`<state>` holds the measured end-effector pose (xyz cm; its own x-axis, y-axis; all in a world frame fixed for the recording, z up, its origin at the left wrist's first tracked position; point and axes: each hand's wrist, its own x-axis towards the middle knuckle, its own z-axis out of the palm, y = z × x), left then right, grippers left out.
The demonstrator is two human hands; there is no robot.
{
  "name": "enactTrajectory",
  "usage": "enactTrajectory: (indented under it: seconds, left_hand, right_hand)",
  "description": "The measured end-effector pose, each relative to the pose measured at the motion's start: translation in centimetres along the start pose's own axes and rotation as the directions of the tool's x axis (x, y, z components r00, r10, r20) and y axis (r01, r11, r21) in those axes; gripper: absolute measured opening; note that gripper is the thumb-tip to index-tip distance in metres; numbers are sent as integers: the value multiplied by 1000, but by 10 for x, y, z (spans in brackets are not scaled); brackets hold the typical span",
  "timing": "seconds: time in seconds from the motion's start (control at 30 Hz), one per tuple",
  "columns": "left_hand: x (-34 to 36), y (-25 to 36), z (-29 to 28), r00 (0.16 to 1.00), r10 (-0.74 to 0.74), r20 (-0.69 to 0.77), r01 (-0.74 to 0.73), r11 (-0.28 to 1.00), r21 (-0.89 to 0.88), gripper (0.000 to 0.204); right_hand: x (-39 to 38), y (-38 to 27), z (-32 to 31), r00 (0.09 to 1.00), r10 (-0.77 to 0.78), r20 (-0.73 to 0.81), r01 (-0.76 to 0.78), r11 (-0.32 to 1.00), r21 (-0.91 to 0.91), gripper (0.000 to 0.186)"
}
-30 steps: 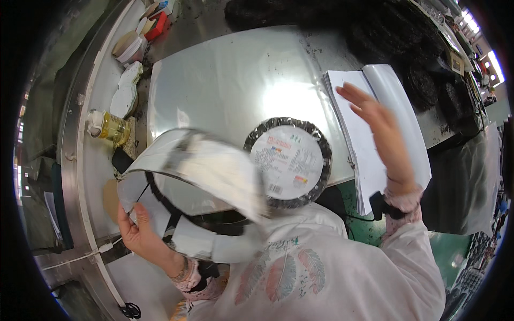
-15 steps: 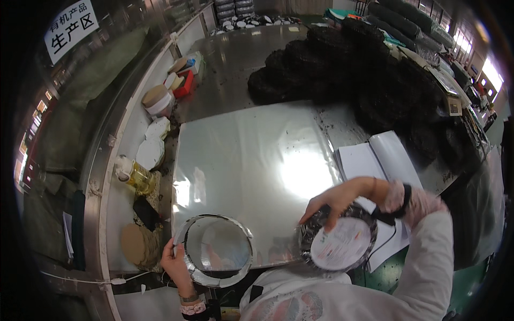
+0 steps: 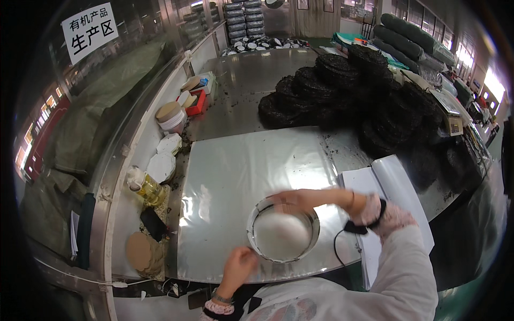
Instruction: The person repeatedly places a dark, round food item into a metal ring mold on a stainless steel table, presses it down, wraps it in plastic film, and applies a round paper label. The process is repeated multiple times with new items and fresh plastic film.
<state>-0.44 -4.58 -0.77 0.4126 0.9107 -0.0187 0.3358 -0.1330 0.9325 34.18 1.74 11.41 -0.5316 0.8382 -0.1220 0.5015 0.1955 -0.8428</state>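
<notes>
A round metal ring (image 3: 250,234) stands on the clear plastic sheet over the table, close to my body. Inside it is a smeared, pale round shape (image 3: 286,235); I cannot tell whether this is a package or the surface beneath. My right hand (image 3: 293,201) reaches across the ring's far rim, its fingers blurred by motion. Beside the ring's near left rim, my left hand (image 3: 239,264) has its fingers curled in, somewhat blurred. Whether something small is between them is hidden.
Dark round cakes (image 3: 326,85) are stacked at the back right. An open paper pad (image 3: 399,182) lies at the right. Along the left ledge are a bottle of yellow liquid (image 3: 149,191), a black phone-like object (image 3: 153,223), brown discs (image 3: 140,251) and a red box (image 3: 197,101).
The ring has moved right, away from my left hand's earlier grip. The dark-wrapped round package with a white label no longer shows in my right hand, which has moved left over the ring.
</notes>
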Motion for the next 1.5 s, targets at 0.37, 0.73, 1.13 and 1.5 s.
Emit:
enactTrajectory:
  seconds: [0.37, 0.73, 1.13, 1.5]
  left_hand:
    - [-13, -1, -9, 854, 223, 469, -440, 792, 424, 27]
    - [-7, 4, -4, 793, 318, 520, -575, 671, 467, 14]
    - [80, 146, -27, 567, 722, 396, -811, 404, 424, 8]
    - [58, 138, -46, 635, 713, 297, -757, 496, 426, 18]
  right_hand:
    - [-113, 26, 125, 974, -138, -181, -64, 597, -800, 28]
    - [-157, -26, 104, 860, -242, -449, 68, 927, -368, 25]
    - [-141, -42, 155, 919, -347, -187, 250, 881, -402, 21]
    - [-82, -55, 194, 872, -440, -213, 354, 868, -347, 19]
